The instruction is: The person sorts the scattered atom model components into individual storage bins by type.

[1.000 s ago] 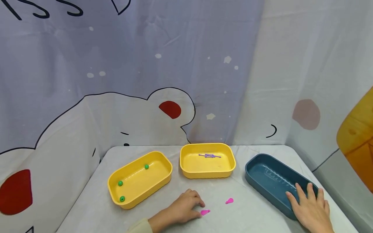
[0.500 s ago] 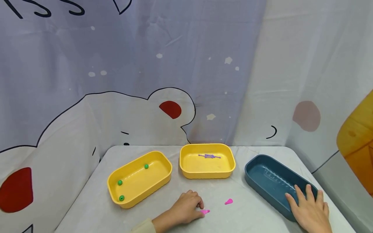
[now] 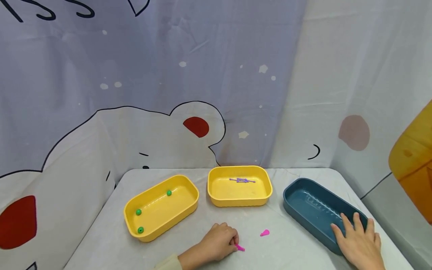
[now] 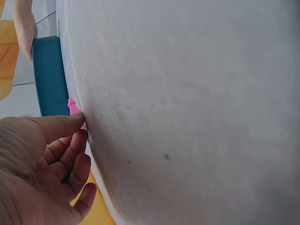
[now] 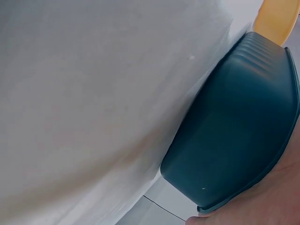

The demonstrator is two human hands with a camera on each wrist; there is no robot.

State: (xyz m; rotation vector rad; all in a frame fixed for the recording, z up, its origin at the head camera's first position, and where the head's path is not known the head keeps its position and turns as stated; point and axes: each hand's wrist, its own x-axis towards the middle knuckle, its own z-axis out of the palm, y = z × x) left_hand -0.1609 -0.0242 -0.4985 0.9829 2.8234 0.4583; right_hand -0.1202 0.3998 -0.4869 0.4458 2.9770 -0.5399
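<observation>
My left hand (image 3: 218,240) pinches a small pink teardrop-shaped piece (image 3: 240,248) between thumb and fingers, low over the white table. In the left wrist view the narrow knobbed end of this pink piece (image 4: 71,105) sticks out past the thumb; the rest is hidden by the fingers. A second pink teardrop-shaped piece (image 3: 264,233) lies on the table to the right of that hand. My right hand (image 3: 362,243) rests over the near end of a dark blue tray (image 3: 303,217), its fingers spread and reaching over the rim. The right wrist view shows the tray's outer wall (image 5: 234,122).
A yellow tray (image 3: 162,227) at the left holds 3 green beads (image 3: 140,230). Another yellow tray (image 3: 239,203) at the back middle contains several thin purple sticks (image 3: 242,180). Printed cloth (image 3: 162,75) hangs behind and beside the white-covered table (image 3: 287,251).
The thumb and fingers of my left hand have closed on the nearer pink piece, which has turned slightly. My right hand stays on the blue tray.
</observation>
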